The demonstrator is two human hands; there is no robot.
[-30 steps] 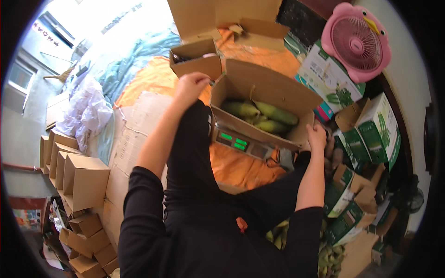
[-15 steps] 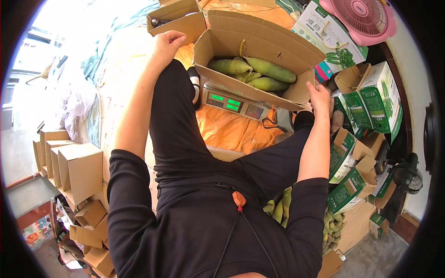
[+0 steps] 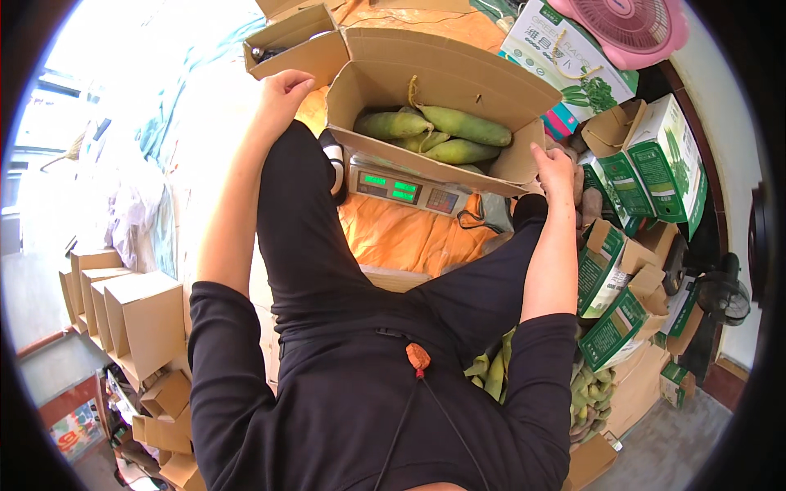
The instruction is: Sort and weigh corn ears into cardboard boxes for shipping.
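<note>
An open cardboard box sat on a scale, holding green mangoes. The right hand gripped the box's near right flap, fingers clamped on its edge. The left hand rested just beside the box's left wall, fingers curled loosely, holding nothing.

Floor is the only support here, mostly covered by an orange cloth. On the cloth: a weighing scale with green lit digits, carrying an open cardboard box of green gourds. Smaller open carton just behind it. Green-and-white printed cartons stacked on the right, plain folded cartons lined up on the left, pink fan top right.
</note>
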